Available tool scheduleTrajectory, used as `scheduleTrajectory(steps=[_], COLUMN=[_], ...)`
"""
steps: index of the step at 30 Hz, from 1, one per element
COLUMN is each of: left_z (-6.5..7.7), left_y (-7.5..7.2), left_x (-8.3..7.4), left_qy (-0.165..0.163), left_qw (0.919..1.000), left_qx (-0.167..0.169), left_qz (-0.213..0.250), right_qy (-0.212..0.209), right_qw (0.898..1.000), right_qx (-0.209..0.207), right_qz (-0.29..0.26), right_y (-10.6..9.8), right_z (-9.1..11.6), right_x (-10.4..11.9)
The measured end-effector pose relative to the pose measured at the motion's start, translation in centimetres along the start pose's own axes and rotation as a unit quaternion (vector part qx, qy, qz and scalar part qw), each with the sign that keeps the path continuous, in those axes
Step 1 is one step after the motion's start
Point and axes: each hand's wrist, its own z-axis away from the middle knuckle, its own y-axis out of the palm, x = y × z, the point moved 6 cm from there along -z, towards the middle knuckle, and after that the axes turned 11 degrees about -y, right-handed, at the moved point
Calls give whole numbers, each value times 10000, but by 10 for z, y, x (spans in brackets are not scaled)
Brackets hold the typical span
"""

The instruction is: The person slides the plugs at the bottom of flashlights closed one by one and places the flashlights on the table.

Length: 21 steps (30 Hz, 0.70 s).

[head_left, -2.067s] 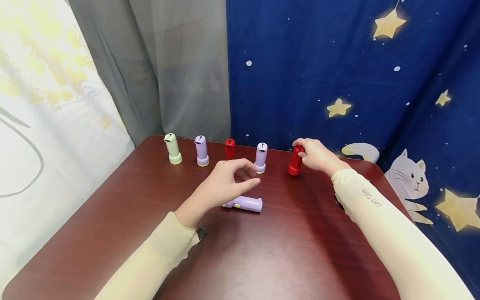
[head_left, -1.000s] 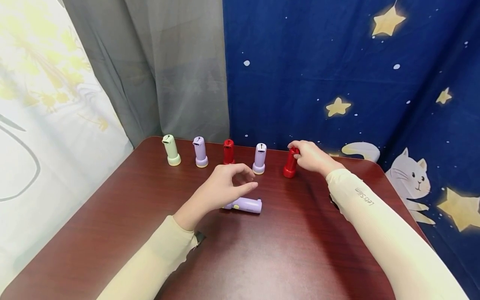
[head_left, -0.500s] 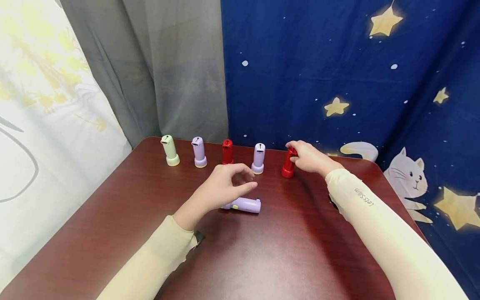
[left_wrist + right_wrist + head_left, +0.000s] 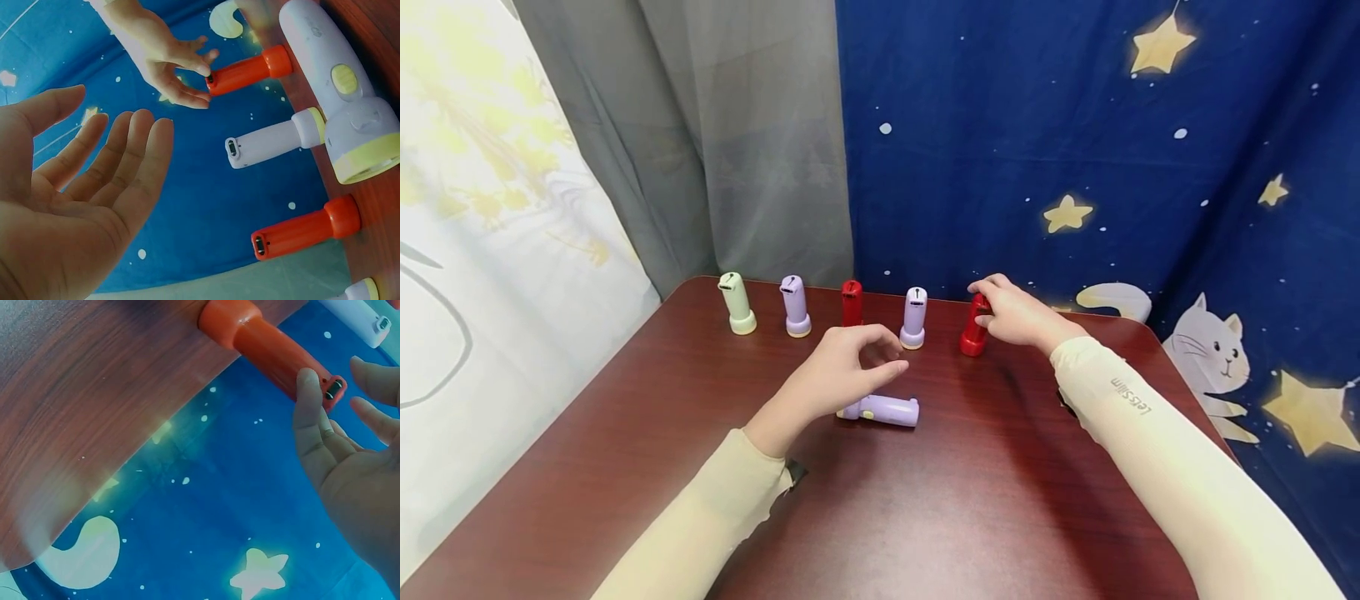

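At the right end of a row of upright flashlights, a red flashlight (image 4: 973, 329) stands lens-down on the table. My right hand (image 4: 1018, 315) is at its top; in the right wrist view one fingertip lies against the red body while other fingers stand away from it. My left hand (image 4: 850, 367) hovers with loosely bent fingers and holds nothing. Under it lies a purple flashlight (image 4: 891, 410) on its side, its head partly hidden. Leftward along the row stand another purple flashlight (image 4: 913, 318), a second red one partly covered by my left hand, a further purple one and a green flashlight (image 4: 737, 304).
The dark red-brown table (image 4: 970, 517) ends in rounded far corners. Close behind its far edge hang a grey curtain (image 4: 782, 142) and a blue star-patterned curtain (image 4: 970, 150). A white patterned cloth (image 4: 497, 292) hangs on the left.
The right red flashlight has shifted slightly left, closer to the row, and now stands upright. My right hand's fingers have loosened around its top. My left hand has barely moved.
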Motion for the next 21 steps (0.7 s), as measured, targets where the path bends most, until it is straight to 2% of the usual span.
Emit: scheduleTrajectory(steps=[5,10,15,21], left_z=[-2,-3,-6,-8], left_y=[-6,-9,-13,-17], left_x=[0,1,3,-5], left_qy=[146,186,144,196], left_qw=[9998,9996,9995,9993], left_qx=[-157,-183,-261,-291], left_qz=[29,79,101,158], right_qy=[136,282,81,-236], right_qw=[9999,9987,9973,9938], right_qx=[-100,-388,-696,-1047], right_qz=[-32,-165,-196,-292], right_y=[-5,-11,-18,-24], right_z=[5,15,25,42], right_x=[4,12,35,70])
